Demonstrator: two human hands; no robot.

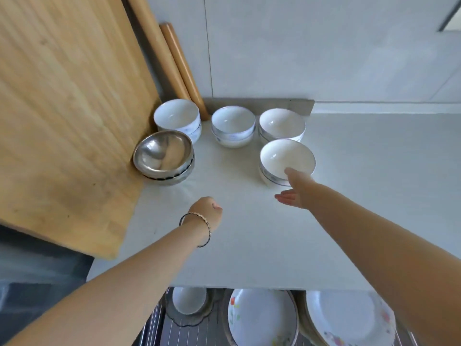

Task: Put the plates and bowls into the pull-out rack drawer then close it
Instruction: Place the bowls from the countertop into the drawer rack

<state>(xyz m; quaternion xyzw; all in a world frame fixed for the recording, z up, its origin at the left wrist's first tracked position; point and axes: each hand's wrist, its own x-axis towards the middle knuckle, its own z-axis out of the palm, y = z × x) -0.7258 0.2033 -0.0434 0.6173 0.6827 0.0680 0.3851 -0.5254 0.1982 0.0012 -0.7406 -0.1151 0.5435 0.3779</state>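
The nearest stack of white ceramic bowls sits on the pale countertop, directly ahead of the right hand, whose spread fingers touch its near rim. The left hand, curled and empty, hovers farther left. The open pull-out rack drawer lies below the counter edge.

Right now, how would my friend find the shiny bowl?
Look for the big wooden board leaning at the left of the counter. The shiny bowl sits beside its lower edge, in front of a white bowl. It alone is silver metal; the rest are white.
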